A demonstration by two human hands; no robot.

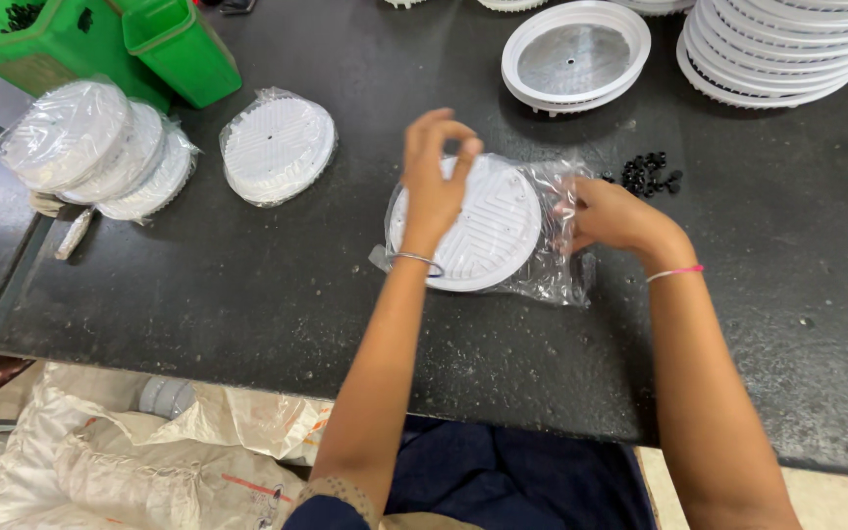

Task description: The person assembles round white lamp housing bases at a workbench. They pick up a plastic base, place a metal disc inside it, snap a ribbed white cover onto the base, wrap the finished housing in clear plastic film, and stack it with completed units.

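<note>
A white round ribbed plastic disc point(488, 236) lies on the black table point(247, 285) inside a clear plastic bag point(556, 280). My left hand point(434, 182) hovers over the disc's left part, fingers bent and pinched together; whether anything small sits between them cannot be made out. My right hand point(610, 216) grips the bag's open right end beside the disc.
A small pile of black bits point(648, 175) lies right of the bag. One bagged disc point(277, 147) and a bagged stack point(100, 147) sit at left, by green bins point(174, 49). An open white ring housing point(576, 54) and stacked housings point(787, 44) stand behind. White sacks point(149, 451) lie below the table edge.
</note>
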